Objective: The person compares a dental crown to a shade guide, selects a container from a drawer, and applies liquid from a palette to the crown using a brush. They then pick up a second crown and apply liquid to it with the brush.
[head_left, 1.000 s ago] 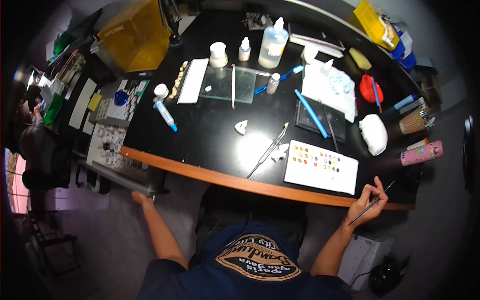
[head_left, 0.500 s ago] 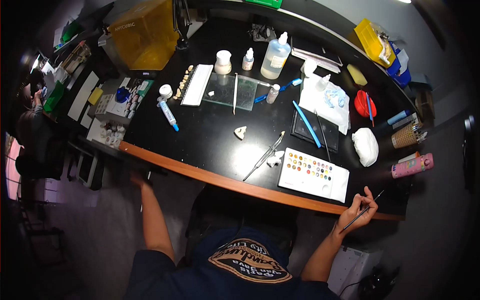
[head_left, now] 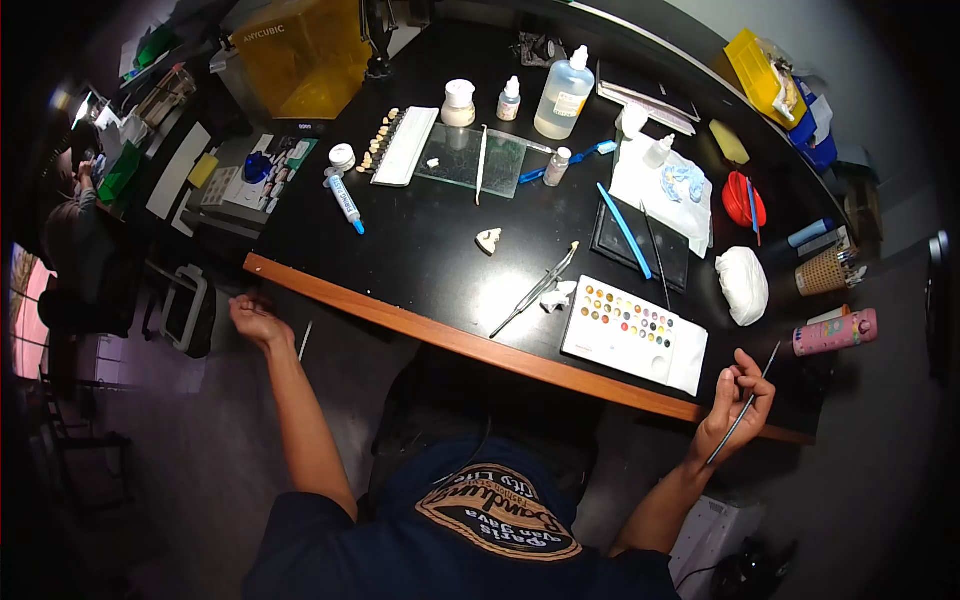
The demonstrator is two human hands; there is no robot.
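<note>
My right hand [head_left: 738, 402] is shut on a thin brush [head_left: 758, 385], held just past the desk's wooden front edge [head_left: 450, 340], right of a white palette [head_left: 690, 365] dotted with colours. My left hand [head_left: 255, 320] hangs below the desk's left corner with fingers curled; nothing shows in it. A thin pale stick [head_left: 303, 340] lies beside it. On the black top, metal tweezers [head_left: 535, 290] lie next to a small white tooth model [head_left: 557, 295]. A second model [head_left: 488, 240] sits farther in.
Toward the back are a glass slab [head_left: 500, 165], bottles [head_left: 568, 90], a jar [head_left: 459, 102], a blue-tipped syringe [head_left: 345, 205] and a yellow box [head_left: 300, 55]. At the right are a red bowl [head_left: 735, 205], white wad [head_left: 745, 280] and pink bottle [head_left: 835, 332]. Another person [head_left: 70, 230] sits far left.
The drawer of small pots at the desk's left has slid out of sight. My left hand has come away from it. My right hand tilted the brush more upright.
</note>
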